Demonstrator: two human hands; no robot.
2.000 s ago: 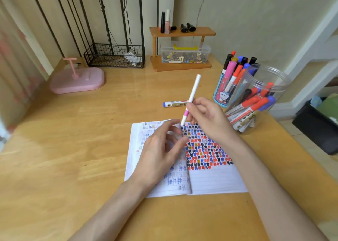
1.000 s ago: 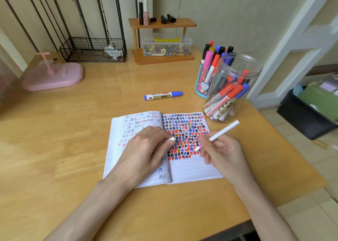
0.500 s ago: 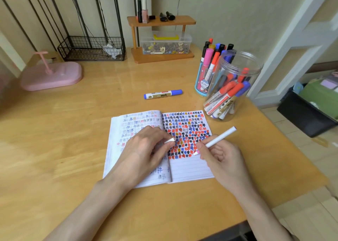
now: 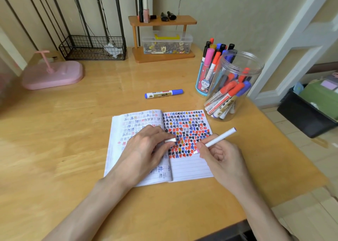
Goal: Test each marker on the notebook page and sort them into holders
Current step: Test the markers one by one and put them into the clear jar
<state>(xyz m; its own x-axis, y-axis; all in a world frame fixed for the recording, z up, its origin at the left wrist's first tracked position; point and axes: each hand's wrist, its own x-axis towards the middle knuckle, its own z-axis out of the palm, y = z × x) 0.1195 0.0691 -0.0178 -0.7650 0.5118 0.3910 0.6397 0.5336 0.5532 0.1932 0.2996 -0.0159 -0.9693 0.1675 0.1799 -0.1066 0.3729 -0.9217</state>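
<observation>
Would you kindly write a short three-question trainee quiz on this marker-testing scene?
1. True or false: the blue marker lies on the table, outside the jar.
2. What does the left hand pinch? A) a white cap B) an eraser C) a coin
3. Fill in: the right hand holds the white marker with its tip at the ____.
Key: 1 true; 2 A; 3 notebook.
</observation>
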